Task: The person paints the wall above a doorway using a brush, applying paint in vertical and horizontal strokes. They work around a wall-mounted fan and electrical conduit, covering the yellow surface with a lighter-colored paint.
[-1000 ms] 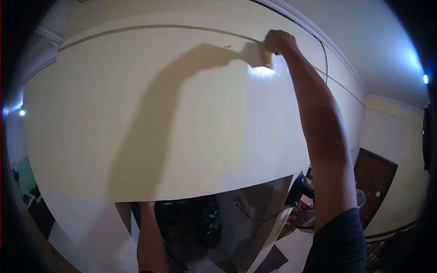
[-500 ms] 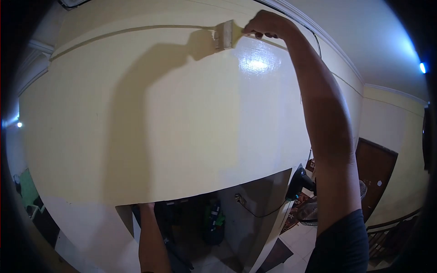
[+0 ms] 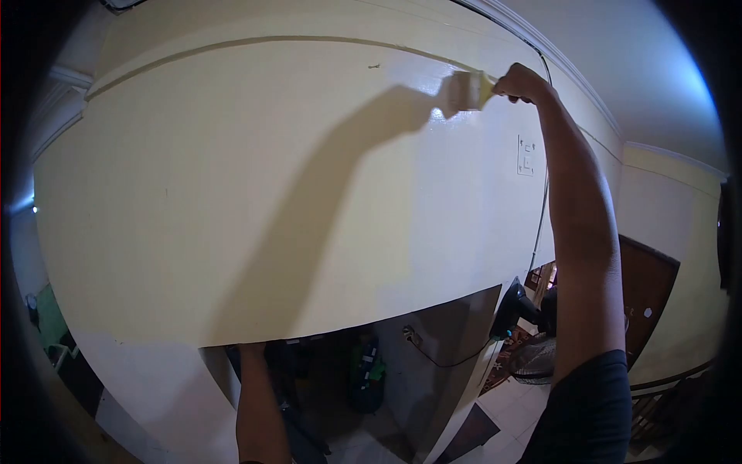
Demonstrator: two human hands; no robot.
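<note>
My right hand [image 3: 522, 83] is raised at the upper right, its fingers closed round the handle of a wide paintbrush [image 3: 469, 90]. The bristles point left and lie against the cream wall [image 3: 270, 185], just below a long horizontal ledge [image 3: 270, 39]. Around the brush the paint shines wet, and a small mark [image 3: 374, 66] shows on the wall to its left. Low in the view, my left hand [image 3: 251, 349] reaches to the lower edge of the wall above an opening; its fingers are hidden behind that edge.
A switch plate [image 3: 526, 155] and a vertical cable [image 3: 539, 224] are right of the brush. Below are a dark opening with a socket [image 3: 413, 336], a black fan-like device [image 3: 508, 309], a standing fan [image 3: 535, 359] and a brown door [image 3: 648, 286].
My right hand and the brush have moved right and somewhat down along the wall, and their shadow has shifted right. The switch plate has come into view. My left hand is at the same edge.
</note>
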